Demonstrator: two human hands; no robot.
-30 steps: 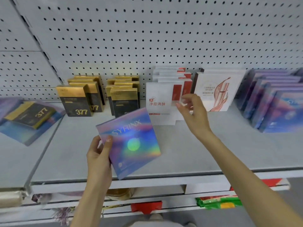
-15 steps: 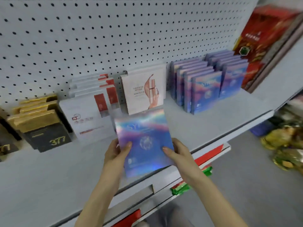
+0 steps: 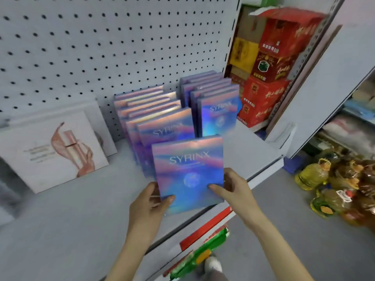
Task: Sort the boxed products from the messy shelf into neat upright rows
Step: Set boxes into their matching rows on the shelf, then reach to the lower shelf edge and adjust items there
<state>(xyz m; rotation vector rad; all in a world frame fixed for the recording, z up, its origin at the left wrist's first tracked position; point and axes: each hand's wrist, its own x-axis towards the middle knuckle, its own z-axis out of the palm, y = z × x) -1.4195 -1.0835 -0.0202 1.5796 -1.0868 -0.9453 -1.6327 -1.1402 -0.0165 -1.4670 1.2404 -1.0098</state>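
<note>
I hold an iridescent blue-pink SYRINX box (image 3: 188, 171) upright in both hands, just in front of a row of the same boxes. My left hand (image 3: 151, 201) grips its lower left corner, thumb on the front. My right hand (image 3: 233, 188) grips its lower right edge. The left row of SYRINX boxes (image 3: 162, 126) stands upright right behind the held box. A second row of SYRINX boxes (image 3: 218, 114) stands to its right, against the pegboard.
White boxes with a pink print (image 3: 54, 151) lean at the left on the grey shelf (image 3: 67, 218). Red cartons (image 3: 269, 63) are stacked past the shelf's right end. Yellow oil bottles (image 3: 312, 176) stand on the floor at the right. The pegboard back wall (image 3: 101, 47) rises behind the rows.
My view and both hands have shifted right along the shelf. The held box has moved from mid-shelf to just in front of the left SYRINX row; both hands keep their grip.
</note>
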